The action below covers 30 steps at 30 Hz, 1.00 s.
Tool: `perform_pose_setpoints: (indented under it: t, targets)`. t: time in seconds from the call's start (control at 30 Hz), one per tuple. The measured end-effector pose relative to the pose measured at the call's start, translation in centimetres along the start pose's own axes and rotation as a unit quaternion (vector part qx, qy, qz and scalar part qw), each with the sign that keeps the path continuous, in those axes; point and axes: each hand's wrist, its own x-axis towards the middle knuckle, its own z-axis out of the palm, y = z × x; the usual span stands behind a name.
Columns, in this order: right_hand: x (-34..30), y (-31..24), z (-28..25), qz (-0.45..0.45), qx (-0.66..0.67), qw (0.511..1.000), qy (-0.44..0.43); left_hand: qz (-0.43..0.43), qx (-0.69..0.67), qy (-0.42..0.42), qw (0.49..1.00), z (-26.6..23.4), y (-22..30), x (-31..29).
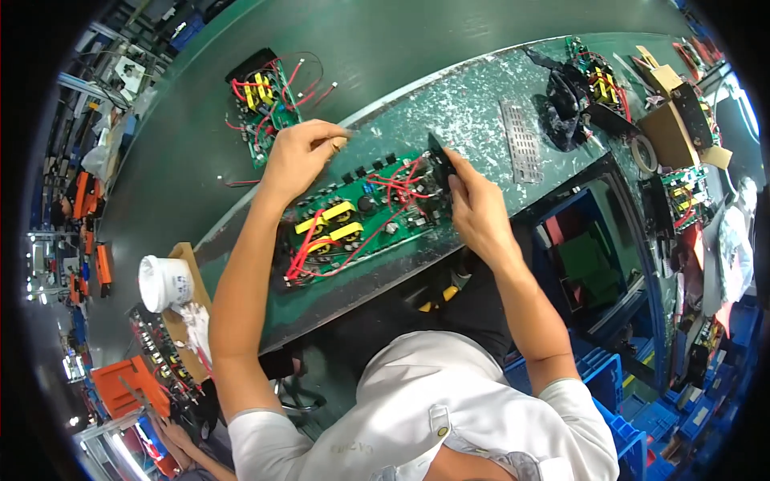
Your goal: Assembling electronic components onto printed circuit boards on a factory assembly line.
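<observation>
A long green circuit board (361,216) lies slantwise on the bench in front of me, with yellow-wrapped coils, black parts and red wires on it. At its right end stands a black end plate (440,164), and my right hand (481,208) grips it between thumb and fingers. My left hand (303,156) hovers above the board's far left edge, thumb and fingertips pinched together. Whatever small thing may be between those fingertips is too tiny and blurred to name. Beyond it, a second circuit board (261,100) with loose red wires rests on the green surface.
A perforated metal plate (521,140) and a crumpled black bag (564,108) lie right of my hands. More boards, a tape roll (643,153) and a cardboard box (672,136) crowd the far right. At left stands a white bucket (164,283). Another person's hands (172,441) show lower left.
</observation>
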Motion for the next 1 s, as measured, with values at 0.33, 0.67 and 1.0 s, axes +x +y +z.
perform_pose_setpoints:
  t: [0.33, 0.67, 1.0]
  targets:
    - [1.4, -6.7, 2.3, -0.247, 0.025, 0.965, 0.088, 0.014, -0.416, -0.009, 0.909, 1.7, 3.9, -5.3]
    - [1.3, -7.6, 2.9, -0.218, 0.061, 0.969, 0.099, 0.038, -0.428, -0.016, 0.903, 3.1, 4.4, -7.4]
    - [0.8, -7.0, 2.6, -0.234, 0.065, 0.970, 0.006, 0.020, -0.428, -0.006, 0.904, 2.0, 4.3, -7.8]
